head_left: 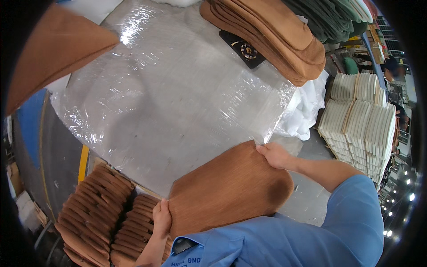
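Note:
A brown, felt-like fabric panel [231, 187] with rounded corners on one end is stretched between my two hands, close in front of my body. My left hand [162, 217] pinches its left edge. At the far right corner, my right hand [273, 155] grips it with the thumb on top. Beyond the panel lies a table [178, 98] wrapped in clear shiny plastic film. Stacks of similar brown pieces [91, 209] stand at the lower left, beside my left forearm.
A pile of brown fabric pieces [275, 40] rests on the table's far right, with a black card [242, 49] beside it. Dark green pieces [320, 18] lie behind. More brown fabric [58, 53] sits far left. White stacks [358, 127] stand on the right, near white plastic sheeting [304, 107].

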Demonstrator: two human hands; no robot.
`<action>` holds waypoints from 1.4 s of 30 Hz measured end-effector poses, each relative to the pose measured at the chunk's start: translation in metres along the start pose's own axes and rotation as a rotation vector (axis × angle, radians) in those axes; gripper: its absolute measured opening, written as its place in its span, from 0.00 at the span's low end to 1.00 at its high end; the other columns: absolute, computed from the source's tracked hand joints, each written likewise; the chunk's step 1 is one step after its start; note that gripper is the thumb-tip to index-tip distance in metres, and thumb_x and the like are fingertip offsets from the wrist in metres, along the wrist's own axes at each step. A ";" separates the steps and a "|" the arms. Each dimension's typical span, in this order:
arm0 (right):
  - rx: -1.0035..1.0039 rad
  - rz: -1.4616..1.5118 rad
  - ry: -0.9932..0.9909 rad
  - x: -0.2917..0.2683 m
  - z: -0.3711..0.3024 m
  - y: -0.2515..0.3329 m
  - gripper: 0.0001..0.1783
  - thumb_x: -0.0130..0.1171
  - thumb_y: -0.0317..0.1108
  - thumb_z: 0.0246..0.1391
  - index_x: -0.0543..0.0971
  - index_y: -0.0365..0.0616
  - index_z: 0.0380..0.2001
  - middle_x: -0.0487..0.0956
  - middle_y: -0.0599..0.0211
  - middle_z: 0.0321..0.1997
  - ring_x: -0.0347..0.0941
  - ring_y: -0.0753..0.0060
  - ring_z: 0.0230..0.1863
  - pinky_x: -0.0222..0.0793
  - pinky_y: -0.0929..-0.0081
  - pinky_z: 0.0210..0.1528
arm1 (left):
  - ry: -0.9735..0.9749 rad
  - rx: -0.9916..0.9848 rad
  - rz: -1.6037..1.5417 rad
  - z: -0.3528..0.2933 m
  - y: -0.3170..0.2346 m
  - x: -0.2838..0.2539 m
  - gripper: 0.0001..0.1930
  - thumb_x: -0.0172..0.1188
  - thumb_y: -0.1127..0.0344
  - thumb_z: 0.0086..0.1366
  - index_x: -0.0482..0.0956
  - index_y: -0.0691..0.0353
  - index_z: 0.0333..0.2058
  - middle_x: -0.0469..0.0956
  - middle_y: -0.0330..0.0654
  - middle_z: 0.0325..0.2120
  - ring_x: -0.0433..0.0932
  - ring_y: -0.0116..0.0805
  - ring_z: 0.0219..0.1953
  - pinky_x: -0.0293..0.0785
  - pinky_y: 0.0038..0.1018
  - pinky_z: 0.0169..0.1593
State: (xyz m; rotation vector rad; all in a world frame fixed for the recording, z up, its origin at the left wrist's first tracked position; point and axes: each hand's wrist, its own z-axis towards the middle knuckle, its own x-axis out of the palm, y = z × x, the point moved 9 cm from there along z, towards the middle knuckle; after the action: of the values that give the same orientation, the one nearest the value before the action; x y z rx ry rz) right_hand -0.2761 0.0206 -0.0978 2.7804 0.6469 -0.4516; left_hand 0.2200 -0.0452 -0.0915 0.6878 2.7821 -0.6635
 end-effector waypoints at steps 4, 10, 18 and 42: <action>-0.068 -0.042 -0.023 0.000 -0.007 0.002 0.35 0.40 0.58 0.73 0.84 0.36 0.49 0.83 0.38 0.50 0.79 0.40 0.54 0.70 0.51 0.60 | 0.026 0.008 -0.088 0.003 0.022 0.003 0.24 0.48 0.54 0.81 0.81 0.73 0.45 0.82 0.44 0.39 0.77 0.31 0.42 0.74 0.32 0.49; -0.383 -0.130 -0.309 -0.041 -0.032 0.045 0.37 0.38 0.60 0.73 0.83 0.36 0.48 0.82 0.38 0.51 0.77 0.36 0.56 0.68 0.50 0.61 | -0.097 0.213 -0.199 -0.020 -0.026 -0.021 0.24 0.48 0.51 0.81 0.81 0.70 0.44 0.82 0.43 0.40 0.78 0.31 0.45 0.74 0.31 0.52; -0.722 0.628 -0.789 -0.162 -0.083 0.131 0.48 0.34 0.70 0.72 0.81 0.29 0.47 0.83 0.37 0.47 0.79 0.44 0.54 0.67 0.57 0.61 | -0.046 0.896 -0.745 -0.145 -0.132 -0.026 0.24 0.51 0.49 0.80 0.72 0.66 0.59 0.77 0.43 0.53 0.75 0.31 0.52 0.70 0.30 0.58; -0.900 1.455 -0.527 -0.108 -0.131 0.094 0.48 0.71 0.41 0.60 0.55 0.42 0.75 0.74 0.58 0.55 0.70 0.64 0.59 0.69 0.67 0.61 | 0.558 1.048 -0.173 -0.206 -0.145 0.137 0.61 0.73 0.68 0.62 0.30 0.59 0.77 0.55 0.57 0.71 0.64 0.48 0.70 0.62 0.40 0.70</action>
State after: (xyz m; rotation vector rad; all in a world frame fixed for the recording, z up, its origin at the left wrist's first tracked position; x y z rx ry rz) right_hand -0.2930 -0.0617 0.0768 1.5118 -1.0063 -0.3463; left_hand 0.0138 -0.0091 0.1043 0.8779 2.7902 -2.3405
